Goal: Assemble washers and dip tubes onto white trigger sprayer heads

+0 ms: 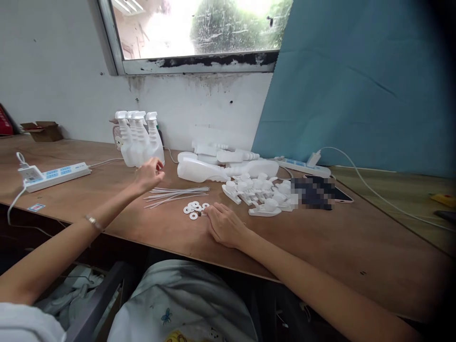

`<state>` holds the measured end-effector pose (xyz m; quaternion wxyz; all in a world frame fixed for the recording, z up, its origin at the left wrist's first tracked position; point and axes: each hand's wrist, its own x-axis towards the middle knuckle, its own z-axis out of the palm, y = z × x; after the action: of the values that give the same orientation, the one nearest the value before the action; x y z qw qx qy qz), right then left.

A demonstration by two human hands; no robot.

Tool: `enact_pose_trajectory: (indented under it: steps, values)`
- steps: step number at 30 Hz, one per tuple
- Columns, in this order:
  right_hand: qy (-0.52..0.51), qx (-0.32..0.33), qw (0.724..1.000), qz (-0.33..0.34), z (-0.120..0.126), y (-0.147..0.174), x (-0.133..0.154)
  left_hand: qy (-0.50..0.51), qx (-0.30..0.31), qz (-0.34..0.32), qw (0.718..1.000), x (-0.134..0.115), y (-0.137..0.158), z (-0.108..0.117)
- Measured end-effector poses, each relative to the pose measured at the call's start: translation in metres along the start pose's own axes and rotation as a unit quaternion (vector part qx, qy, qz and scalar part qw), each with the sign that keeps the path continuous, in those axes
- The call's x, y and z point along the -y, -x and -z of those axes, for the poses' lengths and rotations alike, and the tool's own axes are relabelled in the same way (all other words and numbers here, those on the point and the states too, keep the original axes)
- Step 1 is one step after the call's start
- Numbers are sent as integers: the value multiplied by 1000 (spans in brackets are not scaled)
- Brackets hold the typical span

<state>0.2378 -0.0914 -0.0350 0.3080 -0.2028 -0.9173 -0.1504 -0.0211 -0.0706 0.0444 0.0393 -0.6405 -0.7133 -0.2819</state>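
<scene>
My left hand (pixel 149 175) hovers in front of the white spray bottles (pixel 140 137), its fingers loosely curled and the thumb apart; nothing shows in it. Those bottles stand upright in a group, with trigger heads on. My right hand (pixel 225 224) rests low over the table, fingertips pinched together at the edge of a small pile of white ring washers (pixel 193 207). What lies between those fingertips is too small to make out. Thin white tubes (pixel 174 194) lie loosely between my two hands. Right of them is a heap of white trigger spray heads (pixel 261 192).
Headless white bottles (pixel 228 166) lie on their sides against the wall. Power strips sit at left (pixel 59 176) and back right (pixel 302 166), with trailing cables. A tablet-like device (pixel 342 194) lies at right, partly blurred. A cardboard box (pixel 43 132) stands far left.
</scene>
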Motion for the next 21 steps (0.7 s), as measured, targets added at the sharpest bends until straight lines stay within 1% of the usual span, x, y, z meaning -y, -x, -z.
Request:
enact_pose_trajectory:
  steps: [1, 3, 4, 6, 9, 13, 18, 21]
  values:
    - [18, 7, 1000, -24, -2, 0, -1, 4, 8, 50, 999, 12, -12, -13]
    - [56, 23, 996, -59, -6, 0, -5, 9, 10, 108, 994, 35, -30, -37]
    - [72, 30, 994, -71, -7, 0, -7, 9, 6, 150, 989, 44, -36, -49]
    - [94, 40, 990, -92, -10, 1, -10, 12, -9, 198, 980, 57, -45, -68]
    - [108, 42, 986, -122, -13, 2, -15, 20, -35, 225, 974, 64, -59, -86]
    - [120, 49, 977, -170, -15, 3, -20, 30, -71, 251, 965, 68, -83, -100]
    - [130, 117, 956, -234, -14, 3, -20, 57, -108, 276, 953, 82, -105, -111]
    - [127, 139, 950, -248, -12, 1, -19, 86, -99, 285, 950, 90, -113, -116]
